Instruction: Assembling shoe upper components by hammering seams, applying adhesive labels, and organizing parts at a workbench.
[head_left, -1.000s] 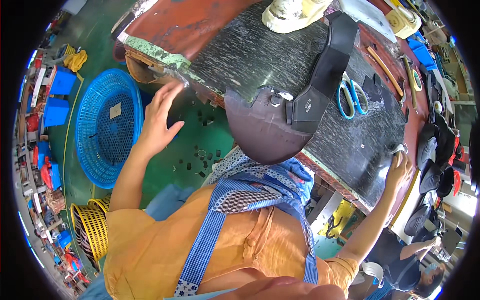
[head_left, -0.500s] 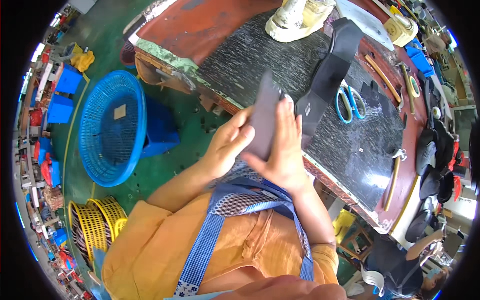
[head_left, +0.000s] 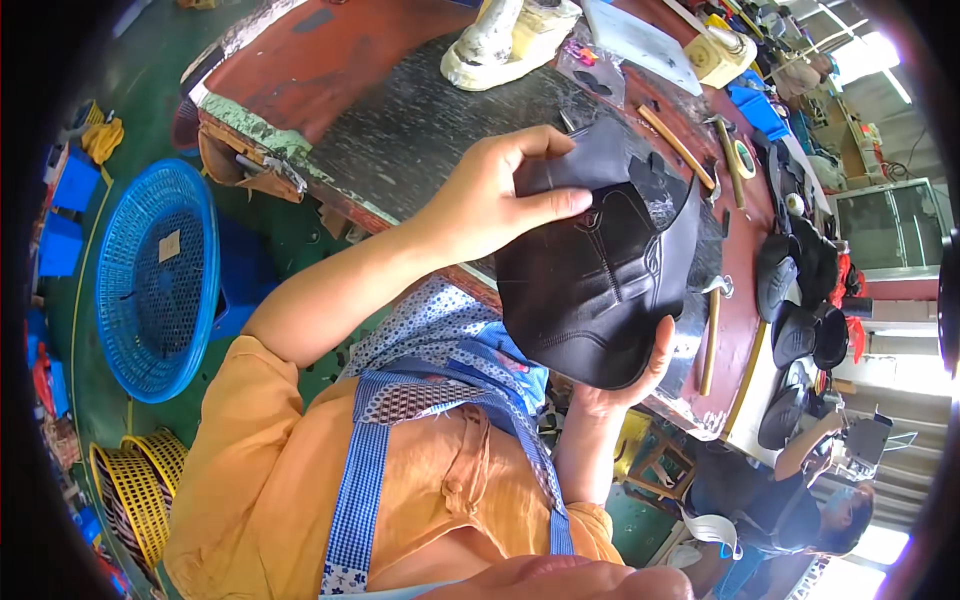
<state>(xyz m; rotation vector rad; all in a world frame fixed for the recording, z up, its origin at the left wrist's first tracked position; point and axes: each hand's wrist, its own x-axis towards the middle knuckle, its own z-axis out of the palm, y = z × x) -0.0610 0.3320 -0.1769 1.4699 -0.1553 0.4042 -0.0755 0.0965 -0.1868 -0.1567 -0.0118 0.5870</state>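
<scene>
The left hand [head_left: 497, 195] pinches the top of a black, stitched, leather-like shoe upper [head_left: 595, 300], before the black speckled table slab [head_left: 380, 140]; the right hand [head_left: 650, 376] grips its lower edge, fingers hidden.

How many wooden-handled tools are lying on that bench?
3: the first tool beyond the held black piece, the second tool to the first one's right, and the third tool lower in the picture, right of the piece. The piece may hide others.
</scene>
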